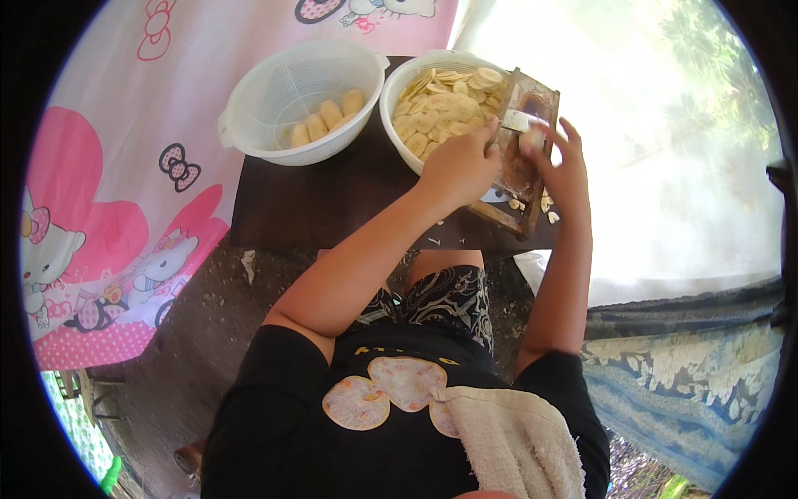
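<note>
My left hand (463, 169) is closed on the left edge of a wooden slicer (517, 176) with a metal blade plate across it. The slicer leans at a slant over the right rim of a white plastic colander (391, 125). Many thin, pale yellow banana slices (439, 112) fill that colander. Against the slicer's face, just below the blade, my right hand (568, 170) holds a short, pale piece of peeled banana (530, 141). Its thumb and some fingers are on the piece, and the other fingers are raised. Part of the banana is hidden by the hand.
Left of the slices stands another white colander (249, 141) with several whole peeled bananas (326, 116). Both rest on a dark table (332, 208). Small banana scraps (549, 208) lie by the slicer's foot. A pink printed curtain (125, 191) hangs left; a white sheet (665, 191) hangs right.
</note>
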Demonstrator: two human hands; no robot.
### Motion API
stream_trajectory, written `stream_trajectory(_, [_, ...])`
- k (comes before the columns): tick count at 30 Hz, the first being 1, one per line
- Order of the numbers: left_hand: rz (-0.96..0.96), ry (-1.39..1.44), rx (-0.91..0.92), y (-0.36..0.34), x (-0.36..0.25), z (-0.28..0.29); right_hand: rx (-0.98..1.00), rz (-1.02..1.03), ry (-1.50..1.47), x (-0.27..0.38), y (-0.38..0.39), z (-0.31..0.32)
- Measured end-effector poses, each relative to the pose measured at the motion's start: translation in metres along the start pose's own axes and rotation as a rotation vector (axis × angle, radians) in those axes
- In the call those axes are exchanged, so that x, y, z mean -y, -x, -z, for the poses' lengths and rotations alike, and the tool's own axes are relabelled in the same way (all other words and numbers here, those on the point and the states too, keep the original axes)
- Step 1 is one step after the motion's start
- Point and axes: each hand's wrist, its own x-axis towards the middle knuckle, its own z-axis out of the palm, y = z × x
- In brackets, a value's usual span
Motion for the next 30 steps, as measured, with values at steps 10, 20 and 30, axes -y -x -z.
stream_trajectory(10, [0.005,-0.001,0.058,-0.004,0.002,0.003,-0.075,-0.151,-0.021,-0.036,-0.072,-0.019])
stream_trajectory(20, [0.006,0.001,0.051,-0.004,0.006,0.002,0.042,0.040,-0.125,-0.007,0.013,-0.008])
stream_trajectory(30, [0.045,0.015,0.059,-0.003,-0.002,0.003,-0.042,-0.100,-0.109,-0.011,-0.030,-0.006])
